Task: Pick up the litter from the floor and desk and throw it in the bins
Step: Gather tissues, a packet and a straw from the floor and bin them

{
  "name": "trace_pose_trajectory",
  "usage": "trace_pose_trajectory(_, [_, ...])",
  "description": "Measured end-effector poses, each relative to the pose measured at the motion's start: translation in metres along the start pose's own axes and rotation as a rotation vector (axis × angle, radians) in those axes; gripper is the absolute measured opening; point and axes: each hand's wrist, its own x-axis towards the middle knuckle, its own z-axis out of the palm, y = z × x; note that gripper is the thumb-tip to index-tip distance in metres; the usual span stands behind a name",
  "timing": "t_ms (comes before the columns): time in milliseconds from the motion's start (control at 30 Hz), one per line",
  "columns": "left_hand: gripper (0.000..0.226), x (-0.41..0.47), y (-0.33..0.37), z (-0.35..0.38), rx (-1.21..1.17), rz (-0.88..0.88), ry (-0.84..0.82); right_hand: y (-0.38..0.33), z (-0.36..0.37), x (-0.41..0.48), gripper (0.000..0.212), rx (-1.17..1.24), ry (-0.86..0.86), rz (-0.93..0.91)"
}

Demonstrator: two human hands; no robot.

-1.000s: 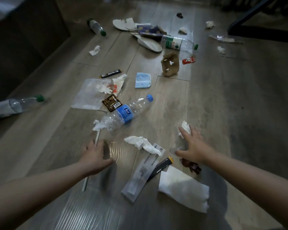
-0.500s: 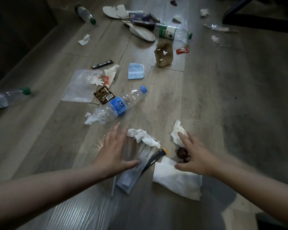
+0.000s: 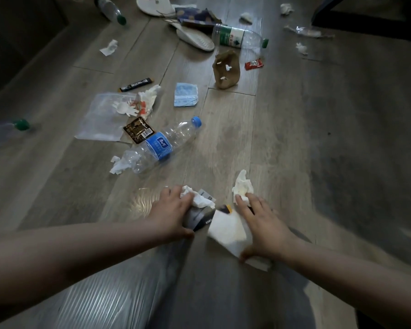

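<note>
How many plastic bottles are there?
4: blue-capped bottle at centre; green-labelled bottle beside sandal; green-capped bottle top left; second green-capped bottle at left edge. Crumpled clear plastic top right, maybe a fifth.

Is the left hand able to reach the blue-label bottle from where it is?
Probably yes. The blue-label bottle lies just ahead of the left hand, with only bare floor between. But its fingers curl over a crumpled tissue, so the grip is taken for now.
</note>
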Motion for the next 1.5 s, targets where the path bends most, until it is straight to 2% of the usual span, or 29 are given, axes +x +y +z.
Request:
trace_pose_trajectory(167, [0.068, -0.005, -0.001, 0.001, -0.250, -0.074, 0.098, -0.018, 0.009, 0.003, 0.123, 0.254, 0.128, 0.054])
trace_pose_trajectory(300, [0.057, -0.005, 0.006, 0.000, -0.330, -0.117, 0.139, -0.035, 0.011, 0.004, 0.115, 0.390, 0.147, 0.115])
trace_pose_trajectory(467, [0.078, -0.008, 0.012, 0.000, -0.224, -0.200, 0.104, -0.028, 0.000, 0.000, 0.128, 0.325, 0.153, 0.140])
trace_pose_trajectory(567, [0.074, -0.007, 0.012, -0.002, -0.279, -0.212, 0.103, -0.028, -0.005, 0.004, 0.142, 0.238, 0.171, 0.099])
trace_pose_trajectory(633, [0.068, -0.005, 0.010, -0.004, -0.335, -0.200, 0.116, -0.027, -0.007, 0.011, 0.143, 0.208, 0.164, 0.035])
trace_pose_trajectory(767, [0.048, -0.006, 0.004, -0.004, -0.407, -0.163, 0.178, -0.023, -0.010, 0.021, 0.119, 0.160, 0.095, 0.029])
trace_pose_trajectory(900, [0.038, -0.006, -0.011, -0.007, -0.424, -0.178, 0.262, -0.025, -0.001, 0.016, 0.085, 0.193, 0.200, 0.018])
trace_pose_trajectory(967, [0.037, -0.006, -0.016, -0.007, -0.460, -0.219, 0.277, -0.031, 0.008, 0.009, 0.075, 0.233, 0.233, 0.044])
trace_pose_trajectory(1167, [0.040, -0.005, -0.013, -0.002, -0.469, -0.270, 0.248, -0.045, 0.018, -0.002, 0.060, 0.377, 0.314, 0.135])
trace_pose_trajectory(1267, [0.046, -0.002, -0.015, -0.005, -0.324, -0.233, 0.220, -0.043, 0.016, -0.002, 0.055, 0.420, 0.302, 0.153])
trace_pose_trajectory(1367, [0.040, 0.005, -0.017, -0.009, -0.262, -0.220, 0.177, -0.037, 0.012, -0.002, 0.049, 0.522, 0.287, 0.146])
trace_pose_trajectory(1500, [0.031, 0.012, -0.013, -0.012, -0.310, -0.219, 0.149, -0.026, 0.000, 0.001, 0.042, 0.697, 0.287, 0.216])
